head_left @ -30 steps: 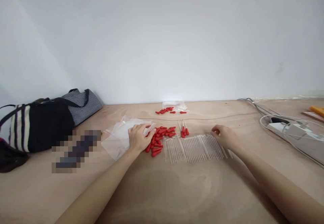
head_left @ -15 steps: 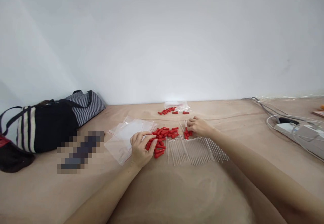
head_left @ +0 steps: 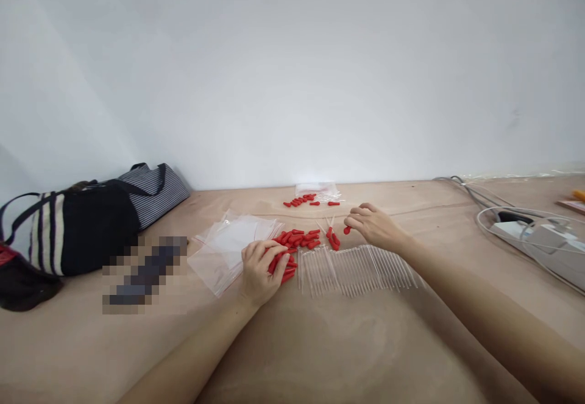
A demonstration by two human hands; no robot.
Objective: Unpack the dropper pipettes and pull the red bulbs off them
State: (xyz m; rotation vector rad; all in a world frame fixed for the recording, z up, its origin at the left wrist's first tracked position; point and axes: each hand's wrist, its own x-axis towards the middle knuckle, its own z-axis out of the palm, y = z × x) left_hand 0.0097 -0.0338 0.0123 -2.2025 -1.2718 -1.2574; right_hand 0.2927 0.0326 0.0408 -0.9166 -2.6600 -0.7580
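Observation:
My left hand (head_left: 261, 270) is curled over the near left side of a pile of red rubber dropper bulbs (head_left: 297, 239). Its thumb and fingertips nearly meet around a bulb, with more bulbs showing inside the curve. My right hand (head_left: 372, 226) is raised a little beyond the row of thin clear tubes (head_left: 361, 270), pinching a red dropper bulb (head_left: 347, 230). Whether a tube is fitted in that bulb is hard to make out. Between the hands lie a few droppers (head_left: 333, 239), red bulbs with clear tubes pointing away.
Clear zip bags (head_left: 223, 245) overlap left of the pile. More bulbs (head_left: 304, 199) and a bag (head_left: 315, 189) lie near the wall. A black bag (head_left: 100, 227) stands at the left, beside a blurred-out dark object (head_left: 148, 270). White power strips (head_left: 543, 245) with cables are at the right.
My right hand has moved right, off the few droppers, carrying a red bulb. My left hand has shifted slightly right and curled further over the pile.

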